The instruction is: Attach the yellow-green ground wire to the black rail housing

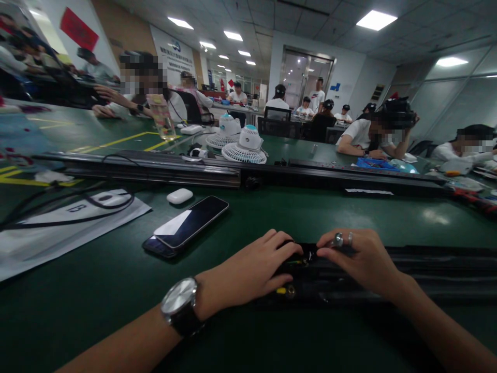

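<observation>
A long black bar-shaped housing (438, 274) lies on the green table in front of me, running off to the right. At its left end show thin wires, a yellow piece (280, 291) and a brass-coloured round fitting (291, 291). My left hand (248, 269), with a watch on the wrist, rests over this end, fingers spread and thumb apart. Facing it, my right hand (359, 256), with rings on it, pinches with thumb and index finger at a small dark part beside the wires. What the pinch holds is too small and dark to make out.
Left of my hands lie stacked phones (190, 225), a white earbud case (179, 196) and a white sheet (77, 223) under a black cable. Long dark rails (155, 168) cross the table ahead. Behind them stand white fans (246, 147) and a clear bottle (162, 119). People sit around.
</observation>
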The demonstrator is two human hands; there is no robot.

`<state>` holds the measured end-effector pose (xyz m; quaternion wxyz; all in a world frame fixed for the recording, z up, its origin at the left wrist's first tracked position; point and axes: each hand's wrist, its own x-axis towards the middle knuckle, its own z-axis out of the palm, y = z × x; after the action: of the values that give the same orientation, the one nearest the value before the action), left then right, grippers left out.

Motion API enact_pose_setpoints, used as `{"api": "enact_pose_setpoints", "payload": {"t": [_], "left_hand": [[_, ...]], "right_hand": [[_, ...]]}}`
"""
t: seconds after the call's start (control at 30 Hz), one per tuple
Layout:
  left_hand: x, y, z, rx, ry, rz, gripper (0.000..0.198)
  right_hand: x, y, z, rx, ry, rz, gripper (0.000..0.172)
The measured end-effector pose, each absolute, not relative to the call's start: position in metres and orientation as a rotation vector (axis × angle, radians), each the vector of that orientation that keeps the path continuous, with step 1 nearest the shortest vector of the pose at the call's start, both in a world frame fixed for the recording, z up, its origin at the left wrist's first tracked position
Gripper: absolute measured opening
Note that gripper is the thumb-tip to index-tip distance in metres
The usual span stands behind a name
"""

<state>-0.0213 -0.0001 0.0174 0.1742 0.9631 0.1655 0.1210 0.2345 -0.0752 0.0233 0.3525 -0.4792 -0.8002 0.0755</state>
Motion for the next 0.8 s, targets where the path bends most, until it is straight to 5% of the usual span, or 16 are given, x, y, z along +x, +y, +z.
{"api": "enact_pose_setpoints", "payload": {"t": [0.8], "left_hand": [[-0.0204,-0.0008,0.0197,2.751,0.481,0.307,0.041]], "right_hand": [[0.2368,-0.0741,0.0261,-1.185,-2.130,0.269,0.007]]}}
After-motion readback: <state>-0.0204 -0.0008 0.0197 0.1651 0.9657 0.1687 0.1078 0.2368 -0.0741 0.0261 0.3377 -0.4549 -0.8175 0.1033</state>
